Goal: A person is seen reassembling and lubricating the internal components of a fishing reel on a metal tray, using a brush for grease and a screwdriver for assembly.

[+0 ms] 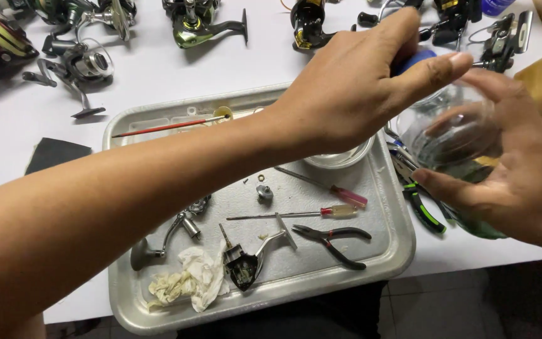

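Clear bottle (pixel 453 135): held in right hand (pixel 522 182), left hand (pixel 359 88) on its cap. Below-left of the grip: metal tray (pixel 384 251) on table (pixel 158 81), holding pliers (pixel 334 242), two screwdrivers (pixel 340 191), crumpled rag (pixel 189 282). Beyond the grip: fishing reels (pixel 83 63).

White table (pixel 177 69), evenly lit, fills most of the view. Dark tiled floor (pixel 472 301) with pale grout lines shows at near right, below the table edge.
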